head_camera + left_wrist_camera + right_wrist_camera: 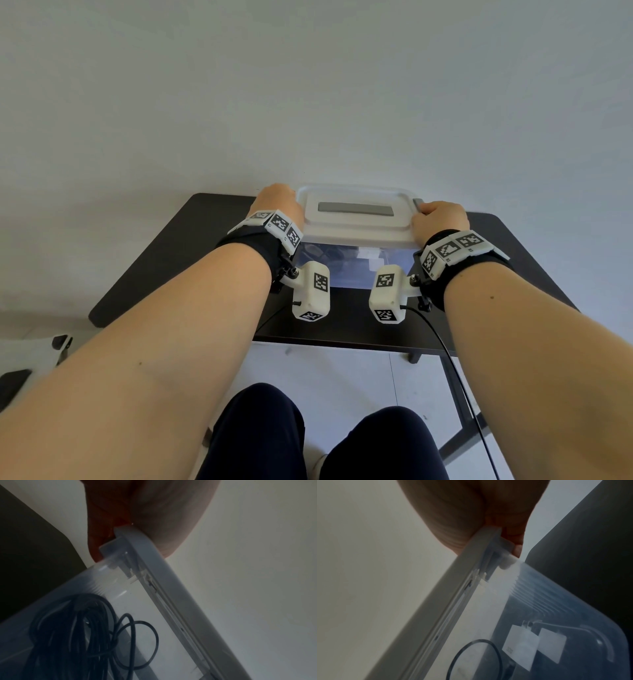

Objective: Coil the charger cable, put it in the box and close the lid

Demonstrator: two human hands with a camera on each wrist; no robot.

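A clear plastic box (346, 270) stands on the dark table (164, 260) with its white lid (356, 219) lying flat on top. My left hand (277, 202) grips the lid's left end, and my right hand (440, 219) grips the right end beside a grey latch (417, 204). Through the box wall the left wrist view shows the black cable (82, 635) bundled in loose coils, with the left hand (154, 513) curled over the lid's rim (164, 588). In the right wrist view the white charger plug (520, 643) lies inside the box, below the right hand (471, 507).
The box sits at the table's far edge, close to a pale wall. A black wire (445, 349) runs from the right wrist camera down past the table's front edge. My knees (260, 435) are under the near edge, above a light floor.
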